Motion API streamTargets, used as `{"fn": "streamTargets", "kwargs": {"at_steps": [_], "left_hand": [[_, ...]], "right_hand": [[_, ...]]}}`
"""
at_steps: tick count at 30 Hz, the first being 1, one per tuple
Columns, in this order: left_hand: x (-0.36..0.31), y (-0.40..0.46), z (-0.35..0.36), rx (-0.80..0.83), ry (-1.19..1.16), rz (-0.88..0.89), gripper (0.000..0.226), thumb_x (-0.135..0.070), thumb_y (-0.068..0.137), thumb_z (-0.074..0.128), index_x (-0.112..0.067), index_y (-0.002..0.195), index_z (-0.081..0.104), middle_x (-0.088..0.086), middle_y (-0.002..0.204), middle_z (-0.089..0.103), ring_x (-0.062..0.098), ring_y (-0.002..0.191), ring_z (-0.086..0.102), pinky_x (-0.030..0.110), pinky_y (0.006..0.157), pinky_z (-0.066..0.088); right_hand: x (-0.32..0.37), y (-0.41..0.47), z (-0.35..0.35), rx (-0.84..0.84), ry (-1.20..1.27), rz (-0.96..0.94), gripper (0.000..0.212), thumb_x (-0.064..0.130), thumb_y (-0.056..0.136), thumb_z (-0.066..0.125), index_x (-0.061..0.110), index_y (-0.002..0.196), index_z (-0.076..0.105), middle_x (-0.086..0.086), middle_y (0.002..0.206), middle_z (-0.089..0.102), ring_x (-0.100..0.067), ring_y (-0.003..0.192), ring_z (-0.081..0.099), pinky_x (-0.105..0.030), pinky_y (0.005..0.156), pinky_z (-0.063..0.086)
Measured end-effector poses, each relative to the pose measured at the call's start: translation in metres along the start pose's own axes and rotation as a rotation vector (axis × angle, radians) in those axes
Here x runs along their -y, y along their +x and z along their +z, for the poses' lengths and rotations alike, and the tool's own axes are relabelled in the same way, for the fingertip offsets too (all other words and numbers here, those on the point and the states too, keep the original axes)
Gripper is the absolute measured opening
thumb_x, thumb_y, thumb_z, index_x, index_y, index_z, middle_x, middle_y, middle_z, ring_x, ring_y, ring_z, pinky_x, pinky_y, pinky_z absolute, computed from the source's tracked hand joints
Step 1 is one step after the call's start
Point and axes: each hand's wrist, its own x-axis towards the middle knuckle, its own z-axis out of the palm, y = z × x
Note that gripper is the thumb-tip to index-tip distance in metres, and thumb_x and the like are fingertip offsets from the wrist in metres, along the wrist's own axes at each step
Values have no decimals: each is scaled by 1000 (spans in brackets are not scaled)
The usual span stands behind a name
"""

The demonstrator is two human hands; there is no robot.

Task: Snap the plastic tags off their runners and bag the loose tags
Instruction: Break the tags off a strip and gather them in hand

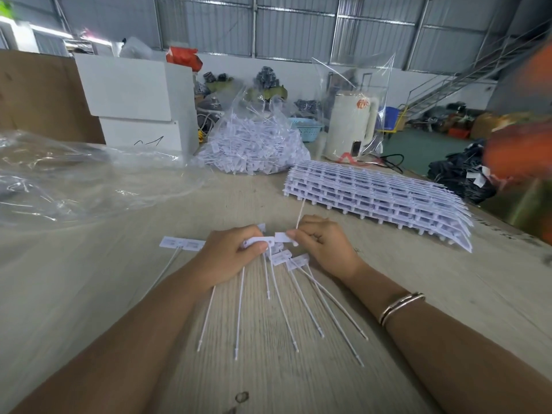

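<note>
both at worktop (89, 294) centre: left hand (230, 252) grip closed on runner strip (258, 242), right hand (321, 245) pinching a tag (283, 236). bagged tags (254, 144) at 12, uncut stack (379, 201) at 2.

Both bare forearms are extended forward over the work surface, converging toward the middle. The left hand (231, 253) is curled, knuckles up, with a strip of white plastic tags (259, 242) clamped between thumb and fingers. The right hand (324, 245) is held just beside it, its fingertips pinching the strip's other end (two thin metal bangles (400, 306) are worn on this wrist).
</note>
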Motion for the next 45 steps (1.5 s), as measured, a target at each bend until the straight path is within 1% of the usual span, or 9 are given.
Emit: {"fn": "streamTargets", "kwargs": {"at_steps": [3, 11, 15, 18, 23, 29, 32, 38, 45], "left_hand": [[1, 1, 0, -4, -104, -43, 18, -30, 93, 54, -23, 76, 57, -15, 53, 46, 0, 50, 43, 16, 53, 32], [-3, 2, -3, 23, -307, -54, 27, -36, 82, 52, -14, 68, 48, -10, 58, 35, 7, 56, 35, 24, 54, 24], [1, 1, -12, -65, -429, -61, 22, -28, 78, 50, -18, 60, 42, -11, 55, 36, 9, 57, 35, 25, 57, 25], [3, 0, -12, -53, -389, -117, 17, -29, 76, 46, -19, 63, 44, -5, 60, 39, 15, 63, 38, 30, 63, 26], [4, 1, -7, -35, -116, -177, 19, -12, 91, 44, -28, 84, 52, 8, 83, 64, 27, 83, 56, 36, 78, 40], [-14, 6, -3, -20, 19, -82, 9, -17, 95, 46, -22, 102, 45, 1, 90, 61, 17, 74, 52, 31, 72, 34], [-22, 5, 2, 50, -112, -56, 7, -24, 96, 47, -25, 103, 45, 0, 96, 62, 18, 83, 59, 34, 74, 43], [-5, 2, -6, 24, 127, -41, 20, -39, 95, 46, -27, 81, 55, -4, 76, 62, 15, 74, 57, 33, 71, 41], [0, 0, -8, -34, 4, 41, 27, -31, 89, 61, -37, 68, 45, -10, 61, 50, 7, 59, 46, 32, 60, 37]], "right_hand": [[4, -1, -1, -15, 61, 52, 25, 8, 90, 58, 9, 66, 62, 16, 58, 48, 3, 56, 48, -13, 59, 35], [8, -2, 1, 2, 157, 101, 39, 12, 94, 53, 39, 66, 55, 10, 53, 53, -1, 49, 48, -13, 56, 38], [-6, -2, -7, -116, 88, 123, 25, 7, 94, 53, 23, 76, 62, 1, 66, 60, 0, 56, 51, -13, 57, 39], [-8, -4, -8, 19, 41, 104, 22, 6, 92, 55, 21, 100, 69, 18, 78, 66, 4, 67, 57, -10, 62, 43], [-7, -2, -1, 177, -128, -77, 43, -11, 79, 53, 10, 113, 68, -8, 102, 68, -18, 91, 63, -32, 82, 50], [-5, -1, -1, 82, -185, -98, 55, -6, 79, 53, 18, 128, 57, -4, 118, 62, -18, 105, 58, -46, 89, 47], [1, -1, 3, 82, -334, -210, 42, 16, 84, 63, 21, 126, 59, -1, 107, 69, -20, 91, 63, -47, 78, 47], [0, -3, 0, -68, -369, -262, 25, 10, 83, 66, 15, 107, 72, -3, 84, 71, -22, 74, 66, -39, 70, 43], [-3, -2, 2, 52, 29, 34, 13, 11, 86, 65, 9, 94, 75, 10, 74, 66, 2, 67, 56, -27, 72, 44]]}}
